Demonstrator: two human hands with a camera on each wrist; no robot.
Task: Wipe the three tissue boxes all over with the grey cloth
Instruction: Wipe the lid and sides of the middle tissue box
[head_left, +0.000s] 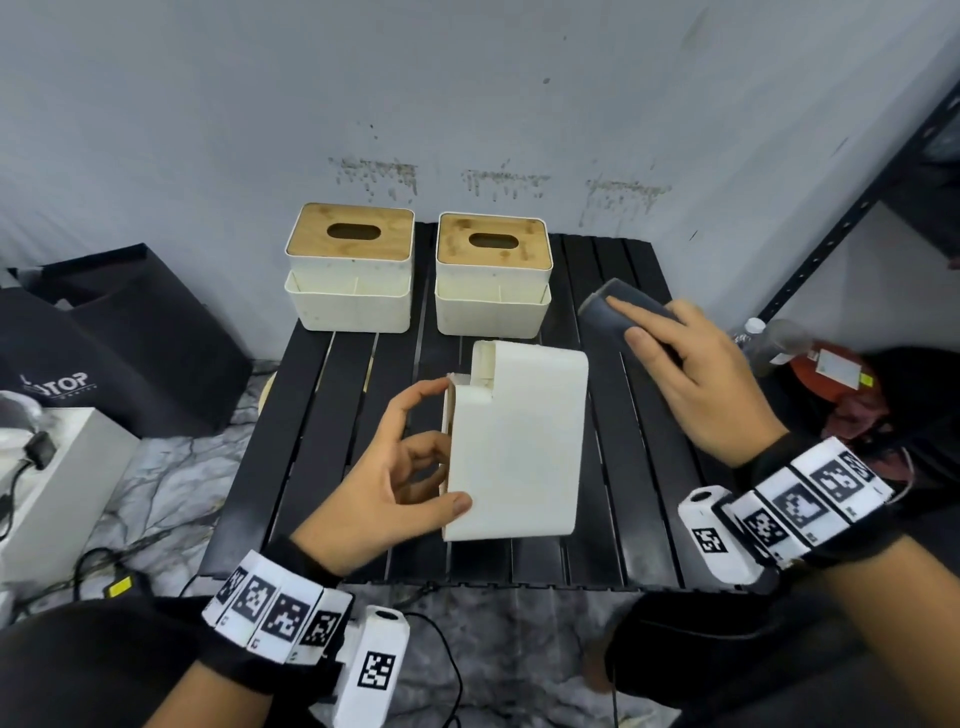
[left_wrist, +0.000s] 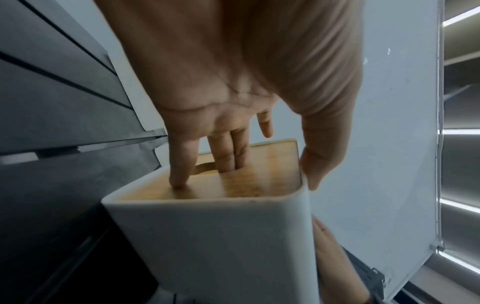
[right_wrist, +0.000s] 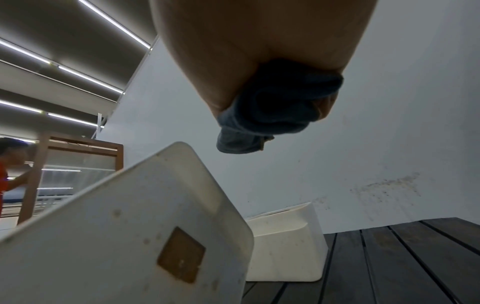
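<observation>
Held box: a white tissue box (head_left: 514, 441) with a wooden lid, turned on its side above the black slatted table (head_left: 649, 467), its bottom speckled with small marks.
Left hand (head_left: 384, 478): clasps that box, fingers on the lid, thumb across the bottom.
Right hand (head_left: 696, 379): closed round the bunched grey cloth (head_left: 618, 317), right of the held box, apart from it.
Other boxes (head_left: 350, 270) (head_left: 492, 273): upright side by side behind the held box, near the wall.

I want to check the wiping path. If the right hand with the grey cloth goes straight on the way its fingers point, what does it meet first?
Probably the right-hand upright white tissue box with the bamboo lid; the right hand, gripping the grey cloth, points toward it, though depth is unclear.
</observation>
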